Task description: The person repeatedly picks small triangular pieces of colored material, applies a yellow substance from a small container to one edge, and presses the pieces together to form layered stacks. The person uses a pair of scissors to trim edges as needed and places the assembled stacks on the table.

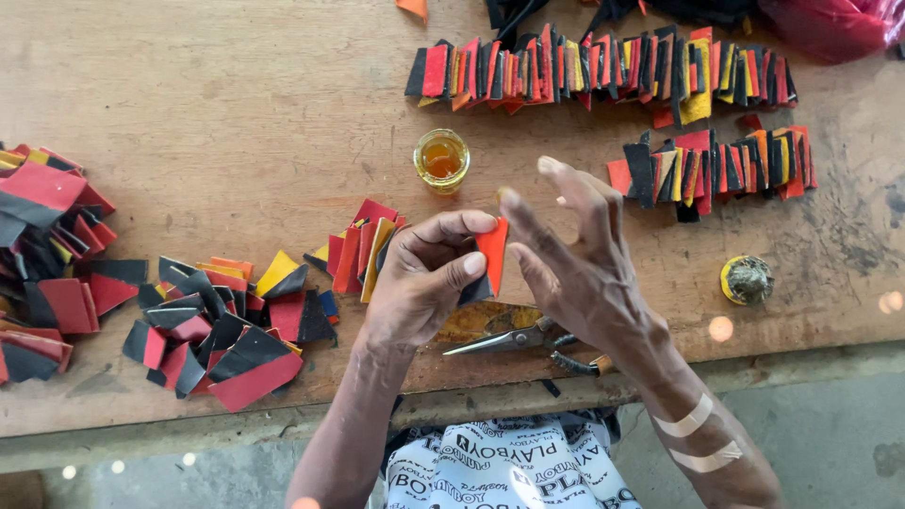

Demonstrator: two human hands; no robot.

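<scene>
Red and black leather-like offcuts (57, 254) lie heaped at the far left of the worn wooden table (236, 104). Just to their right we see a second loose pile of red, black and yellow pieces (222, 330), and next a small leaning stack of cut pieces (358, 250) just beside our left hand.

Our left hand (424, 278) is closed in a pinch: thumb and forefinger clamp the lower left edge of a small orange-red wedge piece (493, 253), which has a black underside. The piece stands on edge above the table, its point downward, between the two hands. Our right hand (575, 264) is spread, fingers loosely fanned; its forefinger rests against the upper right edge of the piece, and it grips nothing.

Beyond the hands, a small glass jar of amber liquid (441, 158) stands upright on the table. Under the hands, near the table's front edge, lie metal scissors (514, 337).

Farther right, two rows of sorted pieces are laid overlapping: a long row (603, 71) along the top and a shorter row (716, 170) below it. A small round yellow-rimmed lid (748, 280) sits well apart at the right.
</scene>
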